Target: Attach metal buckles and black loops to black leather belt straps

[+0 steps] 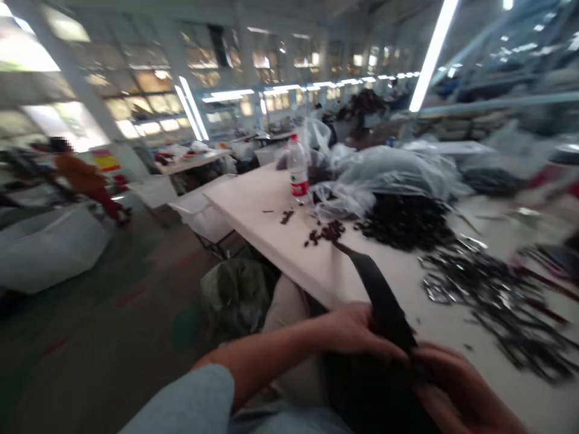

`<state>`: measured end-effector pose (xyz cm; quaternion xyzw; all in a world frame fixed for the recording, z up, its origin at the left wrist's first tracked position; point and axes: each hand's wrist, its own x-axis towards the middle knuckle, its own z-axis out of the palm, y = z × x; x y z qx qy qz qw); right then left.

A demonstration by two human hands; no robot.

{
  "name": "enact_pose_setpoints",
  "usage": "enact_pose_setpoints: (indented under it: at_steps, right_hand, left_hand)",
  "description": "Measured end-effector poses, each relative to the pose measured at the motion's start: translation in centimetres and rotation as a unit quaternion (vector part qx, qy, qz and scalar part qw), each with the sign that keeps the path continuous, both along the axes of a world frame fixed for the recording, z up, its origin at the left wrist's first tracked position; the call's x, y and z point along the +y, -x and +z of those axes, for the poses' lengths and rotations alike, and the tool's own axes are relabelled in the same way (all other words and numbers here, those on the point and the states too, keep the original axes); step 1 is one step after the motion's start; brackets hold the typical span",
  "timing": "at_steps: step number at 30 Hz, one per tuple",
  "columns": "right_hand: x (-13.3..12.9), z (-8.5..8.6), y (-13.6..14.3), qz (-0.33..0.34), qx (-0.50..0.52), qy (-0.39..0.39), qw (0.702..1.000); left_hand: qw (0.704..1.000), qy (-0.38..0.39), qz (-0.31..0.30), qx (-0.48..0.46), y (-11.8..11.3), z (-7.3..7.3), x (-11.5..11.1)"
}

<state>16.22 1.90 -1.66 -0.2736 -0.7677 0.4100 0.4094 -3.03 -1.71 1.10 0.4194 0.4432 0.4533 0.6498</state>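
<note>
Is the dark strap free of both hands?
No, the left hand grips the dark strap, with the right hand close beside.

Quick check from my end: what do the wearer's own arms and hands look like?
The left arm wears a short, pale blue-grey cloth sleeve; the forearm below is bare. The left hand and blurred right hand show no gloves. Any right sleeve is out of frame.

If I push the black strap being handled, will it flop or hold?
The black strap probably flexes yet holds some shape: it arches beyond the left hand and right hand without collapsing. It looks like a flat band, so it's likely light and unlikely to roll.
</note>
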Motion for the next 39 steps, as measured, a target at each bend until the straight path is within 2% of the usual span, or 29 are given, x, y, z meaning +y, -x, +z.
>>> enact_pose_setpoints:
  at_steps: [2, 5, 11, 18, 24, 27, 33, 39]
  right_hand:
    - [-1.6, 0.5, -0.8, 0.001, 0.015, 0.064, 0.998]
    - [-2.0, 1.1, -0.1, 0.011, 0.051, 0.137, 0.989]
    - [-2.4, 1.1, 0.9, -0.001, 0.096, 0.201, 0.975]
    - [-2.7, 1.0, 0.0, 0.023, 0.092, 0.130, 0.987]
    - [-2.8, 1.2, -0.6, -0.026, 0.044, -0.077, 0.996]
    - [-2.6, 1.4, -0.9, -0.028, 0.023, -0.125, 0.991]
    - [-2.0, 2.1, -1.2, -0.041, -0.002, -0.133, 0.990]
    - [-2.4, 2.6, -0.7, -0.051, -0.033, -0.084, 0.995]
  left_hand:
    - [1.000, 0.005, 0.021, -0.017, 0.1, 0.8, -0.1]
    - [0.999, 0.005, 0.029, -0.022, 0.5, 1.5, 0.1]
    - [0.999, 0.020, 0.029, -0.014, 0.3, 0.2, 0.0]
    - [1.000, 0.022, -0.002, -0.018, 0.5, -0.5, 0.1]
    - [0.999, 0.029, -0.015, -0.010, 0.4, -0.6, 0.2]
    - [0.999, 0.028, -0.026, -0.004, 0.3, -0.8, 0.4]
    - [0.998, -0.013, -0.067, -0.011, 0.3, -0.8, 0.4]
    - [0.982, -0.046, -0.180, -0.030, 0.8, -0.3, -0.5]
